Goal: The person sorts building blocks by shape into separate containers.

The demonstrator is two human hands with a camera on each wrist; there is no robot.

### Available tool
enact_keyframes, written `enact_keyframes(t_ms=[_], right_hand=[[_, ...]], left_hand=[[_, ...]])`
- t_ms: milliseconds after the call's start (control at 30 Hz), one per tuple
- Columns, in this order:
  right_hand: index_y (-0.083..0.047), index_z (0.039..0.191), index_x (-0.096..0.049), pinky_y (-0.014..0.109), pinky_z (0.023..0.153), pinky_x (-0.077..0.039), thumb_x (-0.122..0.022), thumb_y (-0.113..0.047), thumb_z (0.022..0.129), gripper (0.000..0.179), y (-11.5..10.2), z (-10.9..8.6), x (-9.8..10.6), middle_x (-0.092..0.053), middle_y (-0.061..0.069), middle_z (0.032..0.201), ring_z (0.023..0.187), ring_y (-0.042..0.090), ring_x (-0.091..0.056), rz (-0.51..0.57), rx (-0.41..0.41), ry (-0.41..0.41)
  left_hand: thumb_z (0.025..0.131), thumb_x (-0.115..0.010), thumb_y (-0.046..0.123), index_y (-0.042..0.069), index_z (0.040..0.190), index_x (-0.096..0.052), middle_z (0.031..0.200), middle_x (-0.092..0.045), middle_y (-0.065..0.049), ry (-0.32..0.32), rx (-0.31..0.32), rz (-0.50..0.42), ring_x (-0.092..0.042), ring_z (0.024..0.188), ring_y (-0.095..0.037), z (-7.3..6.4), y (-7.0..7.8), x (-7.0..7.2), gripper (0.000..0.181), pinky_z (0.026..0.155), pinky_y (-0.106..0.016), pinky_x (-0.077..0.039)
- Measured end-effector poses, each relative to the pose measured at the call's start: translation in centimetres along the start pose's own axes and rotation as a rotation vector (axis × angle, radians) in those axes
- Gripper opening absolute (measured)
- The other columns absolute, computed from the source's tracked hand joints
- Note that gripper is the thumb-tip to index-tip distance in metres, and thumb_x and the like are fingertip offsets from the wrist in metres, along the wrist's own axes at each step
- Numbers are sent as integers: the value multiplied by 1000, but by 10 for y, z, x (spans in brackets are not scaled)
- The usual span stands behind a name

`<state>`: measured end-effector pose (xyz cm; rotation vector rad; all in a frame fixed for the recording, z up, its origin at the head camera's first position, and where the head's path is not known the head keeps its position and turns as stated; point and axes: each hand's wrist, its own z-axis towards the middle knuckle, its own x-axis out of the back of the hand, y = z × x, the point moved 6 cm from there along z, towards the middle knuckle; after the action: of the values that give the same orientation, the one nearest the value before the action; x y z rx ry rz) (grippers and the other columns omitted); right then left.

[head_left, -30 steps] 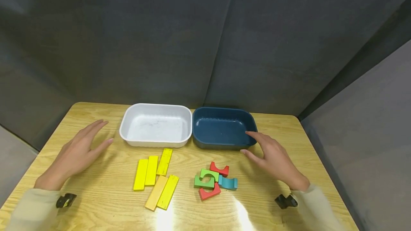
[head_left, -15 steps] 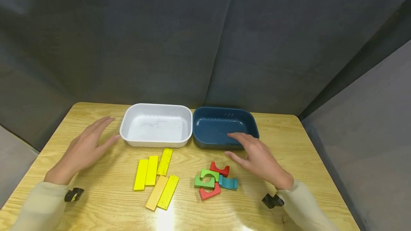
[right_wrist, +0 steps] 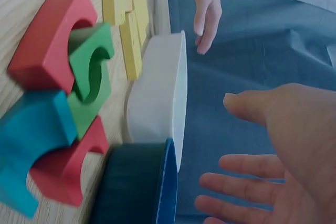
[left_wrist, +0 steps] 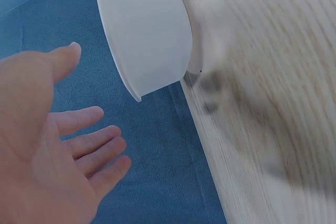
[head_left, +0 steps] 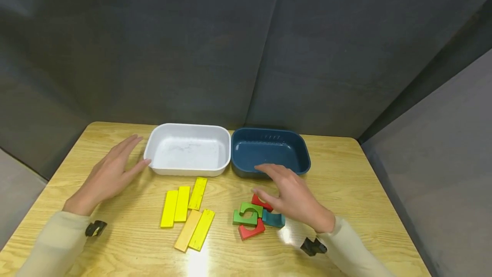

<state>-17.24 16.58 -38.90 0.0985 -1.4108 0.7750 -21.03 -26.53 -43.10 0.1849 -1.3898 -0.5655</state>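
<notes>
My left hand [head_left: 109,176], fingers extended and holding nothing, is at the left end of a white tub [head_left: 188,170], its thumb tip right at the rim. In the left wrist view the palm faces the white tub's wall [left_wrist: 147,35]. My right hand [head_left: 292,193] hovers with fingers stretched over the front edge of a dark blue tub [head_left: 246,170]. Below it lies a cluster of arch-shaped blocks: a red block [head_left: 251,230], a green block [head_left: 244,218], a blue block [head_left: 273,219] and others. The right hand partly covers the far red block [head_left: 261,202].
Several flat yellow blocks [head_left: 182,204] lie in front of the white tub, one a paler orange-yellow block [head_left: 188,231]. Both tubs stand side by side near the table's back edge. A dark curtain [head_left: 192,46] hangs behind the wooden table [head_left: 127,243].
My right hand has moved left, from the blue tub's right end to above the arch blocks. My left hand has moved right and forward to the white tub. The blocks stay put.
</notes>
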Motion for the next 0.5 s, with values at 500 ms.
enact_keyframes(t_ms=[500], right_hand=[[-14,147,-64,53,112,-52,-77,-48,99,61,-33,11,-25,-66,5,147,137,29,-61,34,40,-54]], left_hand=[[109,-55,57,8,173,-13,179,-11,-20,-68,30,-52,-20,160,-50,12,2,-14,90,120,-76,-25]])
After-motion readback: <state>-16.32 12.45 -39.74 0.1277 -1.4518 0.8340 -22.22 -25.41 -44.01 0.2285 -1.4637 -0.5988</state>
